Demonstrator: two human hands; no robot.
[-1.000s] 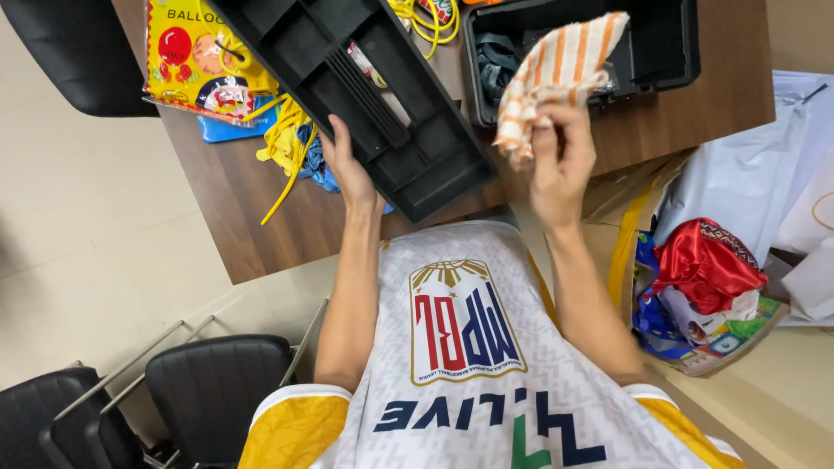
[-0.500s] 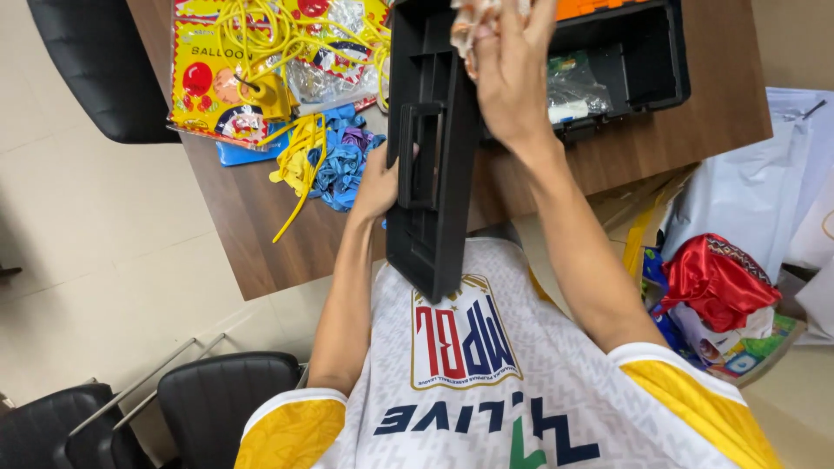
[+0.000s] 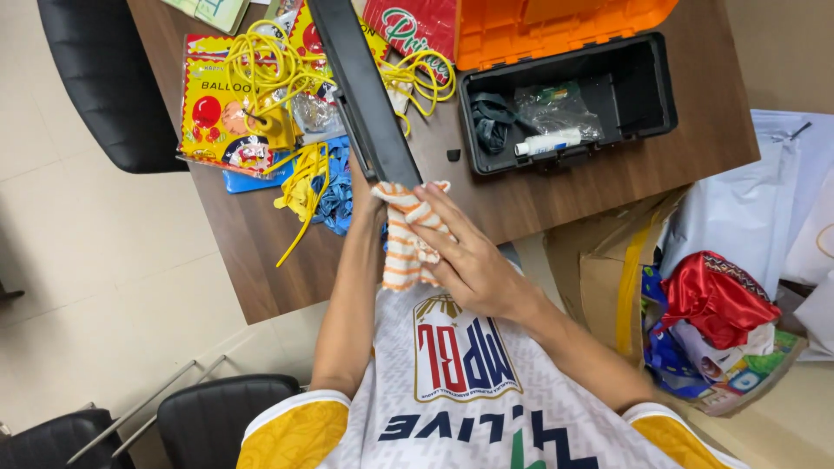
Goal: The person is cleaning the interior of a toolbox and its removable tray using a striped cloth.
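Far left: black chair (image 3: 95, 82) beside brown table (image 3: 261, 252). On table, left part: yellow balloon pack (image 3: 213, 117), yellow cords (image 3: 274, 61) tangled over it, clear packet (image 3: 313, 113) just beside, blue balloons (image 3: 334, 187) and yellow ones (image 3: 300, 182) loose near the edge.

Centre: black tray (image 3: 360, 87) tilted on edge, seen side-on, reaching from top of view down to the hands. Contents of tray not visible. Left hand (image 3: 369, 195) mostly hidden behind tray's lower end and cloth; grip cannot be told, apparently supporting tray from below. Striped orange-and-white cloth (image 3: 404, 239) pressed against tray's lower end, hanging down toward the chest. Right hand (image 3: 465, 256) clenched on cloth, fingers (image 3: 434, 204) extended over its upper part, touching tray's end.

Right of centre: red packet (image 3: 413, 26) at top edge. Black toolbox (image 3: 569, 104) on table, orange lid (image 3: 556, 26) swung back. Inside: dark bundled cord (image 3: 493, 117) at left, clear plastic bag (image 3: 556, 104) in middle, white tube (image 3: 547, 143) lying along the near wall, right portion bare. Small black piece (image 3: 453, 155) on table just left of box.

Right, off table: cardboard box (image 3: 608, 269) with yellow tape, red cloth (image 3: 717, 295) atop bags, white plastic bags (image 3: 764, 208) at far right.

Bottom left: two more black chairs (image 3: 213, 417).
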